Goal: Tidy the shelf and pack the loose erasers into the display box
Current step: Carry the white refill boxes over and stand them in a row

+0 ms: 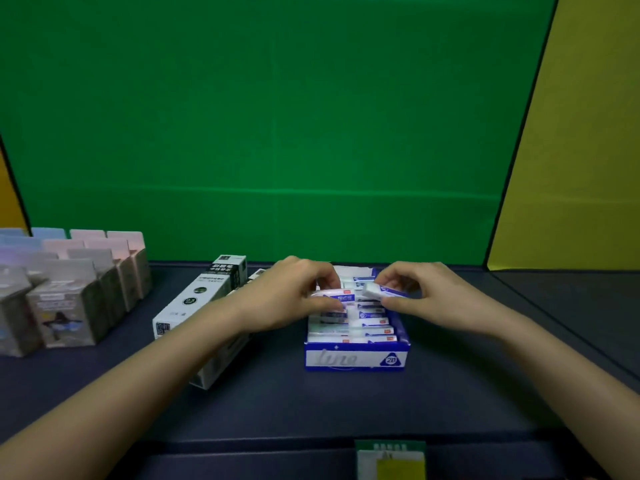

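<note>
An eraser (pixel 379 291) is being pinched by the right hand (pixel 426 297), a second eraser (pixel 333 295) by the left hand (pixel 294 296), both lengthwise left-right over the display box (pixel 356 359), which is pretty much being taken up by sideways rows of packed erasers (pixel 375 330).

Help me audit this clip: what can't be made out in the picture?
Head view only.
Erasers in the display box: back rows hidden by left hand and right hand, each pinching one.
White pen box print: blurred.
Green card: cut by bottom edge.
</note>
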Available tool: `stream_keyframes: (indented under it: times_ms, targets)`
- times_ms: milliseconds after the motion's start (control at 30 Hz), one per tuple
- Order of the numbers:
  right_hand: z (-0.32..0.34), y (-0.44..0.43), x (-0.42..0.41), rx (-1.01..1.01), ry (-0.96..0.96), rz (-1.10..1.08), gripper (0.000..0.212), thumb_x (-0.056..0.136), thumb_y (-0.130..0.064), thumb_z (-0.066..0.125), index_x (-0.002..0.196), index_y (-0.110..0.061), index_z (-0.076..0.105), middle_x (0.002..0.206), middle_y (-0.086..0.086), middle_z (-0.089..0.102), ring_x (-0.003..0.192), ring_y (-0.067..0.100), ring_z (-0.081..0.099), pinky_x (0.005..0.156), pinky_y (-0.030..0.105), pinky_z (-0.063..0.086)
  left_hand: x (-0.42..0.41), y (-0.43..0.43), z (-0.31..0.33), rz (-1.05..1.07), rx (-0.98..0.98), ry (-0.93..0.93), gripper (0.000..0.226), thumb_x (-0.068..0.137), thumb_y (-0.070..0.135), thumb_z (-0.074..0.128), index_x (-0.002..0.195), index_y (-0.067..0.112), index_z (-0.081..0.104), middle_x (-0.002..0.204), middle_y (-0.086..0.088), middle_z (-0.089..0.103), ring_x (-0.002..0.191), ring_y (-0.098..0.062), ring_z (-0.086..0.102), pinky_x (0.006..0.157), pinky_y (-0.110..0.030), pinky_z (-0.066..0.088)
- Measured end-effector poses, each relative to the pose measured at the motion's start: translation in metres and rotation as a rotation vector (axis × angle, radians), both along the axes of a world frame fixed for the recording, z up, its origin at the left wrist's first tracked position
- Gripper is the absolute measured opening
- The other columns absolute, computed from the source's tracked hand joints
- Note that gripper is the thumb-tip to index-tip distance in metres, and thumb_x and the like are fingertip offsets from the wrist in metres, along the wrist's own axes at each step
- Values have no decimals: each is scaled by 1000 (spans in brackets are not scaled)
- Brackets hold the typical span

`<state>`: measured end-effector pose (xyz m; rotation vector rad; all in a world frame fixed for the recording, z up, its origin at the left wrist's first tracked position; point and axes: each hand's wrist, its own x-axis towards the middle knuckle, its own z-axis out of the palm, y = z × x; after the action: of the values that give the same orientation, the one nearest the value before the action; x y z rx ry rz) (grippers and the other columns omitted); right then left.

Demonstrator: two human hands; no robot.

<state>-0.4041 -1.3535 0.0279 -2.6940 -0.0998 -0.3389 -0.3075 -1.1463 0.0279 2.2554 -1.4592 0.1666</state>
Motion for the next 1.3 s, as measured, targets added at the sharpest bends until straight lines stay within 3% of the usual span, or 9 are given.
stream_keyframes:
  times_ms: [100,233,400,667,900,1033,1300]
  targets:
    - [1,-4,9,4,-25,38,24,81,-27,67,105,-23,63,92,-14,63,83,-3,56,69,4,40,6,-9,0,71,27,-52,28,84,40,60,97,16,64,92,0,70,80,-19,61,73,-36,49]
    - [-1,-4,24,-66,-33,38,27,79,-29,70,105,-23,66,93,-10,63,84,10,57,73,20,45,16,-13,-6,151,106,-121,31,85,42,57,102,17,62,101,-2,67,88,-20,58,78,-35,47]
    - [-5,-2,32,-170,1,-6,31,75,-31,73,105,-28,65,97,-11,65,90,7,58,83,31,51,24,-17,-13,167,218,-136,34,87,39,55,112,17,60,115,-2,57,107,-19,53,91,-36,43]
    - [-5,2,38,-177,33,-8,25,71,-26,76,95,-26,68,88,-11,68,83,7,61,80,32,53,28,-28,-15,146,211,-166,30,86,39,57,103,16,63,106,-2,66,101,-20,55,86,-37,45]
    - [-10,3,42,-196,45,-12,23,72,-23,75,94,-24,68,91,-6,69,82,10,60,78,32,53,29,-29,-18,162,212,-238,28,84,38,59,104,19,65,110,-1,62,104,-19,55,84,-35,46]
    - [-11,2,43,-211,37,-19,21,72,-25,74,93,-24,68,94,-7,67,82,9,59,77,34,53,30,-30,-16,187,194,-250,25,83,35,62,103,21,66,107,2,66,98,-19,58,76,-29,43]
    - [-13,2,42,-221,19,-78,10,75,-32,70,84,-29,71,87,-11,71,82,8,63,76,32,52,29,-30,-15,181,243,-256,28,86,38,57,106,23,69,107,-2,61,104,-20,55,81,-33,46]
